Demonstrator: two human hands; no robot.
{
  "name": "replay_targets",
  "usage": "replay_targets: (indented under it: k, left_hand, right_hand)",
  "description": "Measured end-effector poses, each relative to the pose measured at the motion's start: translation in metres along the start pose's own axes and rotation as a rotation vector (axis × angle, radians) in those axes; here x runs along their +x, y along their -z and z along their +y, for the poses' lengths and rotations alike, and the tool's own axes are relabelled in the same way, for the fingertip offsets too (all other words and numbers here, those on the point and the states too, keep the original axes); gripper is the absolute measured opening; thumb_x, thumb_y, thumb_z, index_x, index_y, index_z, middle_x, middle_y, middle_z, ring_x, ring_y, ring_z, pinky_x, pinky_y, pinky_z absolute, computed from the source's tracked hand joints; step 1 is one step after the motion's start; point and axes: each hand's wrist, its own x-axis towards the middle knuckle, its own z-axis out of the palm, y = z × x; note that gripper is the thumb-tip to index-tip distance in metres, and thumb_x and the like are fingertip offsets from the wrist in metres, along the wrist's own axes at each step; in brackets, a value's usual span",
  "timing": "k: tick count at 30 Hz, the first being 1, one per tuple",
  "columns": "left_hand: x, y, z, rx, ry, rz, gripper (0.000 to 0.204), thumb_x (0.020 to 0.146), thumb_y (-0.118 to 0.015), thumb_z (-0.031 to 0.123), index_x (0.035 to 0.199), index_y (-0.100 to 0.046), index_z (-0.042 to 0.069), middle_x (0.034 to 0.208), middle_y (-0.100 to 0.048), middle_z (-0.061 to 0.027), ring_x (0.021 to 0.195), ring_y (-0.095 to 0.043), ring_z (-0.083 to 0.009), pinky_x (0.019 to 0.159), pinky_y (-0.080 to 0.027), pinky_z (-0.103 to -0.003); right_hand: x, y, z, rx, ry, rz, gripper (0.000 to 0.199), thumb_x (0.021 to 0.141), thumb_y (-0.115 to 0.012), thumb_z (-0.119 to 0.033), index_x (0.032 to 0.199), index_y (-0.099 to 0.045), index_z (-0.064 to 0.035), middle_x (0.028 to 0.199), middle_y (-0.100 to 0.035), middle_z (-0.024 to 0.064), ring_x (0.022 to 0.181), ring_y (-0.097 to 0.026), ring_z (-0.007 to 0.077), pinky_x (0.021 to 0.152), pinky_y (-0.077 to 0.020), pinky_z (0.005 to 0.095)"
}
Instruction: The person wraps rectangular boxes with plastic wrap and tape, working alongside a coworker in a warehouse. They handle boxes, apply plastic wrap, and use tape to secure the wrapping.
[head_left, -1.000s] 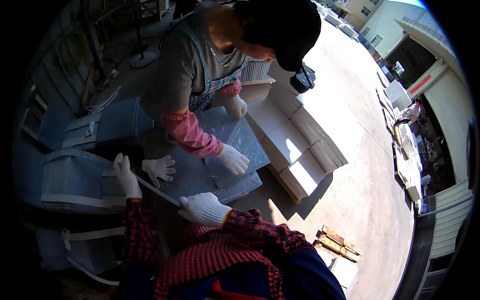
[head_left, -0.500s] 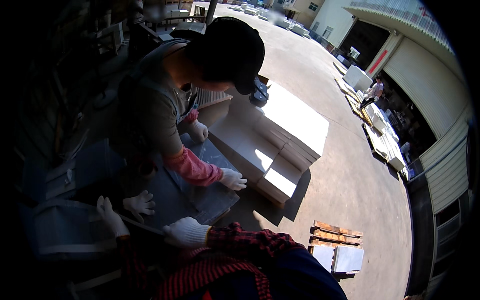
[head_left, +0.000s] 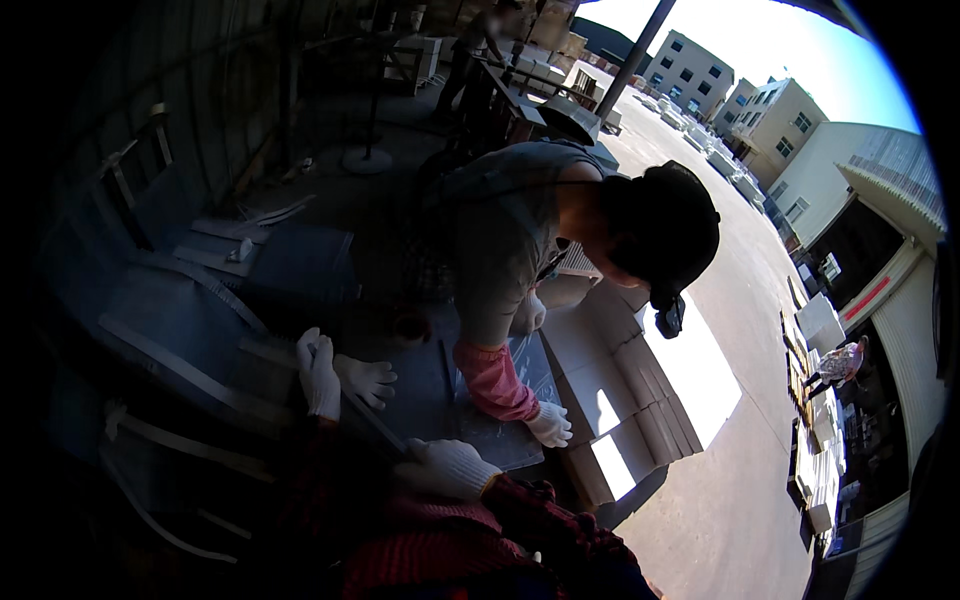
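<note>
My left hand (head_left: 320, 380), in a white knitted glove, is beside the far end of a dark thin panel's edge (head_left: 378, 424). Its fingers look stretched; whether they press on the panel is unclear. Around the nearer end of that edge my right hand (head_left: 450, 468), also gloved, is closed, its fingertips hidden. Just right of my left hand is another white glove (head_left: 366, 380), fingers spread; I cannot tell whose it is. Across from me a co-worker (head_left: 510, 220) bends over a grey sheet-like slab (head_left: 500, 385), one gloved hand (head_left: 549, 425) at its near right corner.
Stacked white blocks (head_left: 650, 400) stand right of the co-worker in sunlight. Pale strips (head_left: 190, 370) and grey sheets lie in shade on the left. Farther off, one person (head_left: 838, 365) is by the pallets at right, another (head_left: 475, 55) at the back.
The view has swung left, so the co-worker and blocks appear farther right and lower. Both my hands keep their places along the panel's edge. The co-worker leans farther forward over the slab.
</note>
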Motion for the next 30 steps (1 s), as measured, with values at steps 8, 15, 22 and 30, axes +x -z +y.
replay_targets:
  k: [8,15,22,30]
  left_hand:
    - [0.004,-0.001,0.0,-0.12,0.023,0.037,0.041,0.098,-0.059,0.014,0.136,-0.05,-0.001,0.125,-0.056,-0.0096,0.113,-0.052,-0.0166,0.098,-0.043,-0.03]
    - [-0.003,0.011,0.016,-0.059,0.023,0.075,0.041,0.1,-0.058,0.017,0.136,-0.05,-0.001,0.128,-0.055,-0.0117,0.116,-0.052,-0.0184,0.101,-0.042,-0.031]
    - [-0.002,0.003,0.006,-0.076,0.019,0.058,0.038,0.1,-0.056,0.016,0.133,-0.05,-0.001,0.125,-0.056,-0.0121,0.116,-0.052,-0.0184,0.101,-0.042,-0.032]
    - [-0.007,0.027,0.015,-0.073,0.004,0.066,0.036,0.102,-0.053,0.016,0.133,-0.05,-0.001,0.123,-0.056,-0.0099,0.113,-0.052,-0.0155,0.099,-0.042,-0.029]
  right_hand:
    - [0.048,-0.022,-0.021,0.051,0.016,0.252,0.07,0.092,-0.059,-0.051,0.139,-0.042,-0.0016,0.1,-0.071,0.0235,0.091,-0.069,0.0436,0.078,-0.054,0.0519]
    - [0.052,-0.021,-0.034,0.045,-0.046,0.176,0.05,0.096,-0.053,-0.043,0.13,-0.047,-0.0061,0.097,-0.071,0.024,0.089,-0.069,0.0448,0.079,-0.0534,0.0534]
    - [0.057,-0.029,-0.022,0.036,-0.042,0.186,0.043,0.1,-0.047,-0.042,0.123,-0.046,-0.0047,0.096,-0.07,0.026,0.087,-0.068,0.0468,0.075,-0.053,0.0563]
    - [0.056,-0.037,-0.043,0.083,0.074,0.224,0.043,0.099,-0.048,-0.039,0.123,-0.047,-0.0035,0.093,-0.069,0.0276,0.082,-0.067,0.0484,0.072,-0.0523,0.0593]
